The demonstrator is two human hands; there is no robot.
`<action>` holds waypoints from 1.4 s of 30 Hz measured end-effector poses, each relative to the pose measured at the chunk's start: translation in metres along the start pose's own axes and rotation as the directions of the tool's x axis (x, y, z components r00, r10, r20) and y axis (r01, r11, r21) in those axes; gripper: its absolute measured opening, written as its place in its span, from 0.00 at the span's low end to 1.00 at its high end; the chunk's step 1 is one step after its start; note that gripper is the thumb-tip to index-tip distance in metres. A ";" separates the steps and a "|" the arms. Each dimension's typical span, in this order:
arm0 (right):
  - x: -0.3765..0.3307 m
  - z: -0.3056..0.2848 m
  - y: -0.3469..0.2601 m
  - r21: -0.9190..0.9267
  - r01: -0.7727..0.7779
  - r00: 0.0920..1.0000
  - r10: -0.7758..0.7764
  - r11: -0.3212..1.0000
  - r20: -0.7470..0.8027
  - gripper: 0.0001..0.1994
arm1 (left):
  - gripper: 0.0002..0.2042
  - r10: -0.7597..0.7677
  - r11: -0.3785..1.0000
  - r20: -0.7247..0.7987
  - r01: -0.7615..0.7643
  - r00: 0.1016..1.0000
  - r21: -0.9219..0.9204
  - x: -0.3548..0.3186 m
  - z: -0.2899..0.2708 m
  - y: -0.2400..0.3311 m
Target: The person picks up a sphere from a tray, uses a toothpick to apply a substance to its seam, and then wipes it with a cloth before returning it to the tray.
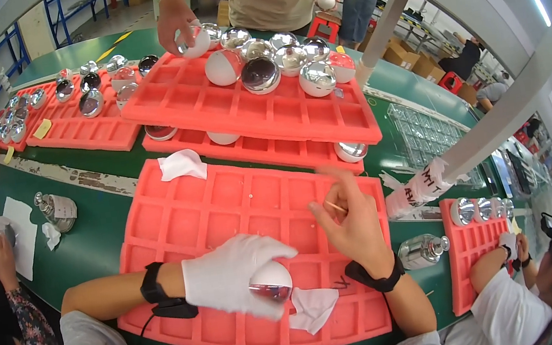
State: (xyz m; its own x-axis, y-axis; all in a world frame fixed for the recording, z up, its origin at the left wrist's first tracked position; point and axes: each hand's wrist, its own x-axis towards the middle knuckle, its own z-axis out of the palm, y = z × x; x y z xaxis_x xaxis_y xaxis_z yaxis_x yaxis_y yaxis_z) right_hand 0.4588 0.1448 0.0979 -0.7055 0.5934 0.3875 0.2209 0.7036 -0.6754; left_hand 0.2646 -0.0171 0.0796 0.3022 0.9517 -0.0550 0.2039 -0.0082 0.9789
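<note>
My left hand, in a white glove, is closed around a ball that is white on top and dark and shiny below. It holds the ball over the near half of a red foam tray with square pockets. Just to the right, my bare right hand is raised above the tray. A thin wooden stick is held between its fingers; the stick's tip is too small to make out. One white cloth lies beside the ball, and another white cloth rests on the tray's far left corner.
Beyond my tray, stacked red trays carry several mirrored balls; a person's hand touches one. A glass bottle stands right, a labelled bottle left. A taped post rises at the right. Co-workers sit on both sides.
</note>
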 end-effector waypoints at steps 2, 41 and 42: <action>0.001 -0.004 -0.002 -0.040 -0.027 0.999 0.025 0.999 -0.042 0.09 | 0.35 0.152 0.798 0.049 -0.152 0.987 0.583 -0.006 -0.002 0.003; -0.005 0.000 0.048 0.027 0.231 0.971 -0.232 0.973 0.060 0.17 | 0.33 0.187 0.694 0.175 -0.256 0.967 0.673 0.002 0.002 0.006; -0.002 -0.001 0.044 0.022 0.232 0.971 -0.233 0.972 0.055 0.17 | 0.32 0.240 0.715 0.159 -0.285 0.958 0.638 0.003 0.003 0.003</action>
State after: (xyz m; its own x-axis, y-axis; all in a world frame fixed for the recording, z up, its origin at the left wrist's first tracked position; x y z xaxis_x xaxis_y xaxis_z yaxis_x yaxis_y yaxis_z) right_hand 0.4706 0.1744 0.0680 -0.7733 0.3906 0.4995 0.0362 0.8136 -0.5803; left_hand 0.2687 -0.0154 0.0813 0.4867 0.8605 0.1506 0.6540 -0.4732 0.5903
